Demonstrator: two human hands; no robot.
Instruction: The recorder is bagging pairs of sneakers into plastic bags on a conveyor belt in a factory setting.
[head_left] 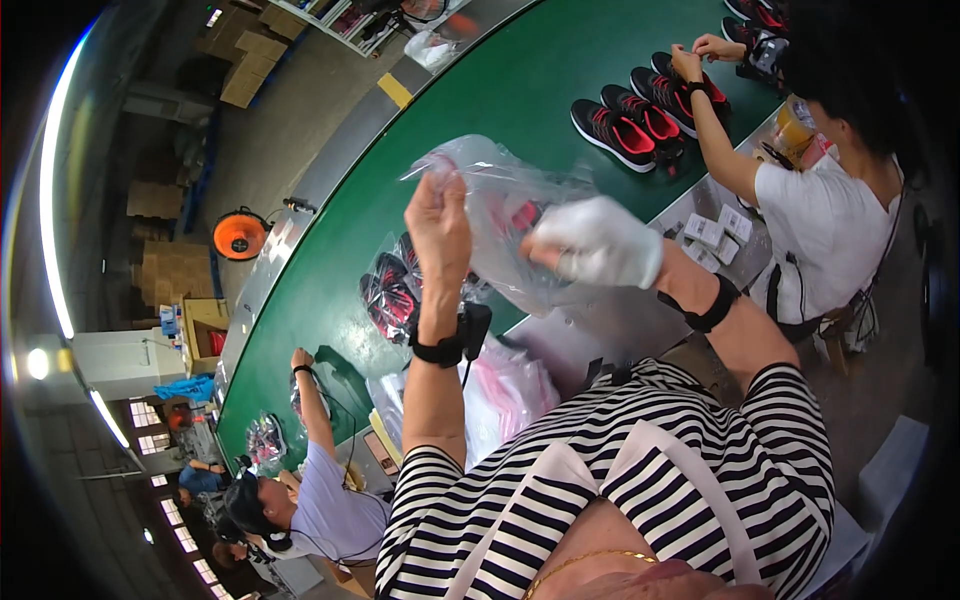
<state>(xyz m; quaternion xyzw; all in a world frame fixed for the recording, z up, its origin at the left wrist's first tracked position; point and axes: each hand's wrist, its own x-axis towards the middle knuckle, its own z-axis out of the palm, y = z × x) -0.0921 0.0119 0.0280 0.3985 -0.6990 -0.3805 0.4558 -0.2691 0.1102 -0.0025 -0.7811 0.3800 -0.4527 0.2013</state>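
Note:
My left hand [438, 222] is bare and pinches the upper edge of a clear plastic bag [500, 200], lifting it above the green conveyor belt [500, 90]. My right hand [600, 240], in a white glove, grips the bag's right side. Something red and dark shows through the plastic near my right hand. Below the raised bag lies a bagged pair of black and red shoes [392, 290] on the belt.
Several black and red shoes [640, 115] stand in a row on the belt, where a person in a white shirt [820, 220] handles them. A stack of clear bags [500, 395] lies by my body. Another person [320, 500] works at lower left. An orange fan [240, 235] stands beyond the belt.

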